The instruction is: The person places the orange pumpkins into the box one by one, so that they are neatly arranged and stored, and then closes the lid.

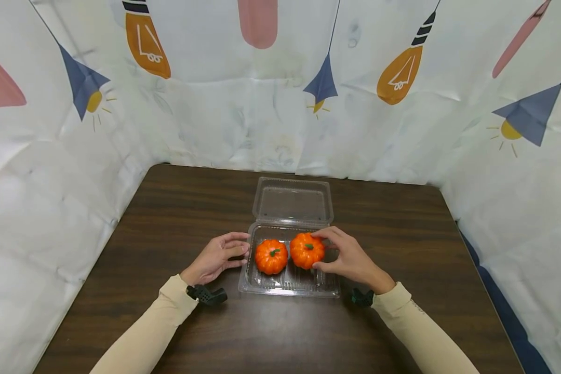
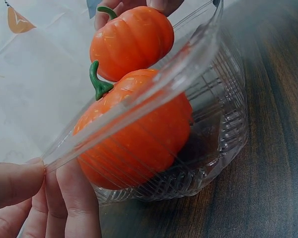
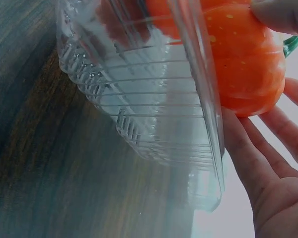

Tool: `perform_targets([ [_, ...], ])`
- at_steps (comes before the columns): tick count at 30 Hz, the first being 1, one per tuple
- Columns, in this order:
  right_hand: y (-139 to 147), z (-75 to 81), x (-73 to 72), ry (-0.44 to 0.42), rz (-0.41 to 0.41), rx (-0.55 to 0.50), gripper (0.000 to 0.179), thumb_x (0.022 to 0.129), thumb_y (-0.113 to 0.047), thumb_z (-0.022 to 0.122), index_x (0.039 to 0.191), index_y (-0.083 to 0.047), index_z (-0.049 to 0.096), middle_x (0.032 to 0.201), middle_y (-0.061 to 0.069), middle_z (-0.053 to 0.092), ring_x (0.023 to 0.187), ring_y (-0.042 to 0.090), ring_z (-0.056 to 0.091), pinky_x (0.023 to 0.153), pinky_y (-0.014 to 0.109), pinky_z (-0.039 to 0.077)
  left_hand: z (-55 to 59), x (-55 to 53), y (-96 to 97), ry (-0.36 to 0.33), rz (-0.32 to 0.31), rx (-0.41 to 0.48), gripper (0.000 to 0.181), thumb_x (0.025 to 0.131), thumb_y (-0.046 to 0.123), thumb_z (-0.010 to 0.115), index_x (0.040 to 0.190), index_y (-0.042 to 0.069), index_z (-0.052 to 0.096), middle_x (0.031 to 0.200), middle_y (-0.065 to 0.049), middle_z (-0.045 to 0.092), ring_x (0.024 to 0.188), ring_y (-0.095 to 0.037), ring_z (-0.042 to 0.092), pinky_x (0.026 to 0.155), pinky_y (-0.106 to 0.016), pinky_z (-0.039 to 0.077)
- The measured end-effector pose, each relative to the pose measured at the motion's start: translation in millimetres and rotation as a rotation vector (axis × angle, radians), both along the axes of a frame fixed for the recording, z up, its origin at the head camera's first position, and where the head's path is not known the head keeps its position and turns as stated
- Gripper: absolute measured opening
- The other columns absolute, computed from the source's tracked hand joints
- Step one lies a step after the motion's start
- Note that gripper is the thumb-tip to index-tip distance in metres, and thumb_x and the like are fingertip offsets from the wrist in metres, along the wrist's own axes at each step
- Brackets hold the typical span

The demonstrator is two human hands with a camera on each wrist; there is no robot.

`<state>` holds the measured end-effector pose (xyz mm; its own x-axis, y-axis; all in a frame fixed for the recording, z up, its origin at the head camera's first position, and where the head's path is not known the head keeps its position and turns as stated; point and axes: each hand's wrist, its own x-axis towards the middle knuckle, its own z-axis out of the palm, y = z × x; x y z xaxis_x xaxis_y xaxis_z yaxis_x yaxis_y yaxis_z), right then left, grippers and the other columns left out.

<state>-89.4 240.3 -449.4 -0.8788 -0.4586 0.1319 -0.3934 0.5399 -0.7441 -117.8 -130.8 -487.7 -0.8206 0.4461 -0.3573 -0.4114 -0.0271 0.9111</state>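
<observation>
A clear plastic clamshell container (image 1: pixel 280 291) lies on the table with its lid (image 1: pixel 293 200) folded back, away from the person. One small orange toy pumpkin (image 1: pixel 271 257) with a green stem sits in the left part of its base. Thumb and fingers of my left hand (image 1: pixel 219 257) pinch the container's left rim, as the left wrist view shows. My right hand (image 1: pixel 348 259) grips a second orange pumpkin (image 1: pixel 305 252) between thumb and fingers. In the right wrist view this pumpkin (image 3: pixel 246 59) is held at rim height, over the base's right part.
The dark wood-grain table (image 1: pixel 168 218) extends around the container on all sides. A white cloth (image 1: pixel 224 119) printed with lamps and bulbs hangs behind the table and along both sides. Dark straps with small devices sit at both wrists.
</observation>
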Motion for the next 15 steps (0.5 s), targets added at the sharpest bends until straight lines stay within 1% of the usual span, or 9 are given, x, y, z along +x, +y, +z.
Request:
perform_targets([
  [4, -1.7, 0.6, -2.5, -0.007, 0.036, 0.006, 0.062, 0.079, -0.021, 0.09, 0.134, -0.021, 0.063, 0.133, 0.0, 0.062, 0.118, 0.021, 0.066, 0.094, 0.04, 0.063, -1.0, 0.7, -1.1, 0.003, -0.005, -0.012, 0.056, 0.102, 0.013, 0.065, 0.151, -0.002, 0.041, 0.115, 0.0, 0.069, 0.1, -0.011, 0.07, 0.092, -0.031, 0.064],
  [9, -4.0, 3.2, -5.9, -0.024, 0.078, 0.009, 0.061, 0.079, -0.018, 0.089, 0.134, -0.018, 0.063, 0.133, 0.002, 0.062, 0.117, 0.021, 0.065, 0.093, 0.045, 0.063, -0.3, 1.4, -1.5, 0.005, -0.003, -0.009, 0.056, 0.103, 0.012, 0.064, 0.151, -0.002, 0.041, 0.114, 0.001, 0.069, 0.1, -0.011, 0.069, 0.091, -0.031, 0.064],
  [12, -4.8, 4.0, -7.2, -0.037, 0.091, 0.015, 0.061, 0.079, -0.018, 0.089, 0.134, -0.018, 0.063, 0.133, 0.002, 0.061, 0.117, 0.021, 0.065, 0.093, 0.046, 0.063, 0.7, 1.4, -1.3, -0.001, -0.002, 0.003, 0.056, 0.102, 0.011, 0.064, 0.151, -0.003, 0.041, 0.113, 0.002, 0.069, 0.1, -0.011, 0.07, 0.091, -0.03, 0.064],
  [15, -5.1, 4.0, -8.2, -0.032, 0.102, 0.031, 0.061, 0.079, -0.018, 0.089, 0.135, -0.018, 0.063, 0.133, 0.002, 0.061, 0.115, 0.022, 0.066, 0.093, 0.046, 0.063, 1.5, 1.0, -1.1, -0.004, -0.004, 0.012, 0.056, 0.102, 0.011, 0.064, 0.151, -0.003, 0.041, 0.112, 0.003, 0.069, 0.099, -0.01, 0.07, 0.09, -0.03, 0.064],
])
